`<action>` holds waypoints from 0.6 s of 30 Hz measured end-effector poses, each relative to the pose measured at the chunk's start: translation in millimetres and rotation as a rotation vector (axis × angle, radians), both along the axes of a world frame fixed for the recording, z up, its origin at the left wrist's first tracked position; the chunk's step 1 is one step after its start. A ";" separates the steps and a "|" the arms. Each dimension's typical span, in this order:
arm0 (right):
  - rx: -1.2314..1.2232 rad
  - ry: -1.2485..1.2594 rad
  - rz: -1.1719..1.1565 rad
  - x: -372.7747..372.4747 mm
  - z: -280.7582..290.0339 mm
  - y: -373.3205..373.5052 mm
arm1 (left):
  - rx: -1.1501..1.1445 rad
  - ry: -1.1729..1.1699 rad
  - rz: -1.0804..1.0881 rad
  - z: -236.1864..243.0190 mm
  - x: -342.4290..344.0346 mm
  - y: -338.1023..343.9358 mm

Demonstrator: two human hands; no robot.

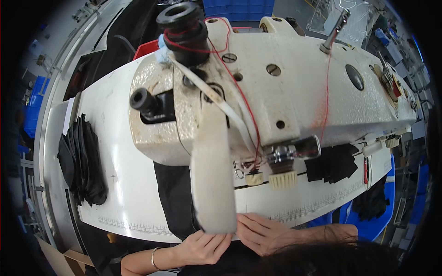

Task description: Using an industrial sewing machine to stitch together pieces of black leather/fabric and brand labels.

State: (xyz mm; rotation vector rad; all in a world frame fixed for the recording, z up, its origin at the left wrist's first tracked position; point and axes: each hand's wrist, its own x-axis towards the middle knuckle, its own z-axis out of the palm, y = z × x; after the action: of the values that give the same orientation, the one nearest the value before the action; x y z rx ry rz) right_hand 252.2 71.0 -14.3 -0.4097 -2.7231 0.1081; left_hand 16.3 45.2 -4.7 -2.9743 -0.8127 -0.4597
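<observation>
A white sewing machine (294, 87) threaded with red thread fills the upper middle, its pale flat lever (214, 184) hanging over the front edge of the white table (119, 184). Black fabric (172, 202) runs from under the machine head toward that edge. My left hand (207, 246) is closed beside the fabric's lower end, below the lever. Just right of it, my right hand (255, 232) has its fingers bent together at the table edge. The lever and my fingers hide what, if anything, they pinch.
Black cut pieces (80, 161) lie stacked at the left, more (327, 163) at the machine's right, near a red-handled tool (367, 172). A blue bin (386, 211) with black fabric stands right of the table. Another blue bin (237, 9) is behind the machine.
</observation>
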 end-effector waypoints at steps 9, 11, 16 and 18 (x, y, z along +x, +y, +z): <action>0.048 -0.044 -0.031 -4.0 -3.2 43.6 | -0.038 -0.098 -0.069 -31.3 -10.2 48.2; 0.044 -0.002 -0.051 -5.4 -8.2 54.2 | -0.075 -0.198 -0.056 -33.9 -9.2 63.3; -0.194 0.155 -0.193 -13.5 -36.9 72.4 | -0.092 -0.222 0.111 -25.3 -12.0 89.3; -0.258 0.121 -0.180 -12.6 -50.8 74.9 | -0.070 -0.199 0.128 -20.8 -14.6 96.0</action>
State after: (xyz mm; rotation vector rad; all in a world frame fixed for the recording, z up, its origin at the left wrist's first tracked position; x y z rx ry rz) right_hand 239.6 145.9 -65.1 -0.6952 -2.5464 0.4241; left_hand 1.7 141.2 -25.5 -2.9494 -1.0489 -0.7443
